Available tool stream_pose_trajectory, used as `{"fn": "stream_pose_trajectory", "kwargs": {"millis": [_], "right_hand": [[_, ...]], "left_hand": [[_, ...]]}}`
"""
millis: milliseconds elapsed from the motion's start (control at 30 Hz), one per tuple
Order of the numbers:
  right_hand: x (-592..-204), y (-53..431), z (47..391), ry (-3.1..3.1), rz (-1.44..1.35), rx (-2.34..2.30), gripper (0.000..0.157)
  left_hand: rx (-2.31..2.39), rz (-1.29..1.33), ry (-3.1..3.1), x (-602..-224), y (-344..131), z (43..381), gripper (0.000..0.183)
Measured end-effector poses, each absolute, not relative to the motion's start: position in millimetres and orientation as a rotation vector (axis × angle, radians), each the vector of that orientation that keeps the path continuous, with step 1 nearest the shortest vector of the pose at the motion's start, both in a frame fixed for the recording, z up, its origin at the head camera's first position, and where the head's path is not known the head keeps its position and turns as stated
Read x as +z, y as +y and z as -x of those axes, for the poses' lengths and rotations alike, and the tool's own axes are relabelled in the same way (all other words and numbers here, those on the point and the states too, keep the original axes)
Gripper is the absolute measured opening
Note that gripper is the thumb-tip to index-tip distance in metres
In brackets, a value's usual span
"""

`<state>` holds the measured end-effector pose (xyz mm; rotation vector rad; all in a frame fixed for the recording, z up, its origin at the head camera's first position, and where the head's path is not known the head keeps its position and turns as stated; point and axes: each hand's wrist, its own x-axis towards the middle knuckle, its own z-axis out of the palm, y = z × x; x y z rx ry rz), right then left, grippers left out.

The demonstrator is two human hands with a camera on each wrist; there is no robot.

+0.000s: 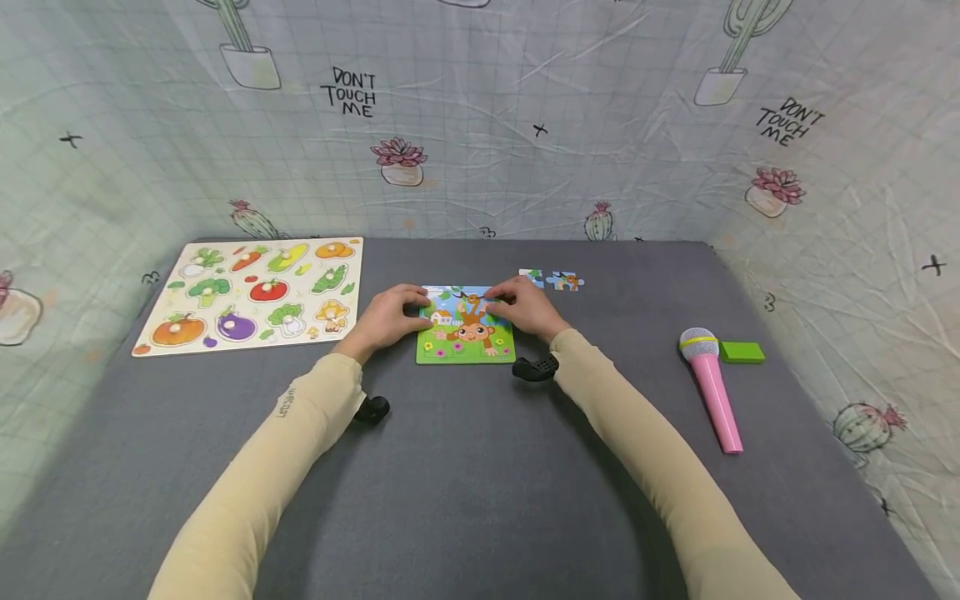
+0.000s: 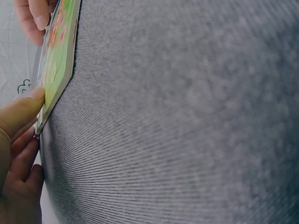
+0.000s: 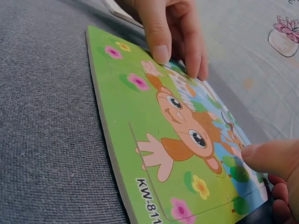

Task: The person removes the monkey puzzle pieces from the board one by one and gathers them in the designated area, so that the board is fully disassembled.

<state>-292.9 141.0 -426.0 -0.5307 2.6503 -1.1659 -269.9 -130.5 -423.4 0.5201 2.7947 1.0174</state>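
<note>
A monkey jigsaw puzzle [image 1: 471,350] with a green lower border lies between both hands on the grey table. My left hand [image 1: 387,319] grips its left edge. In the left wrist view the left thumb [image 2: 28,109] lies on the puzzle's face, the other fingers at its edge. Opposite, my right hand [image 1: 529,306] holds the right edge. The right wrist view shows the right thumb [image 3: 268,156] on the picture and curled fingers at the side, partly hidden. Loose jigsaw pieces [image 1: 566,282] lie just beyond the right hand, one partly covered by it.
A vegetable peg board [image 1: 247,344] lies at the back left. To the right are a pink toy microphone [image 1: 716,400] and a green block [image 1: 742,352]. A printed cloth [image 1: 480,108] hangs behind the table and along its sides.
</note>
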Motion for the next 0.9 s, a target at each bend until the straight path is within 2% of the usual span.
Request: {"fn": "stream_pose_trajectory", "kwargs": {"millis": [633, 900], "right_hand": [[-426.1, 137.2, 295.3, 2.554, 0.539, -1.21, 0.024], [-424.6, 134.8, 295.7, 2.573, 0.496, -1.107, 0.028]], "left_hand": [[0.995, -0.553, 2.804, -421.7, -131.9, 272.0, 0.043], [0.972, -0.541, 2.806, -421.3, -131.1, 270.8, 0.043]]}}
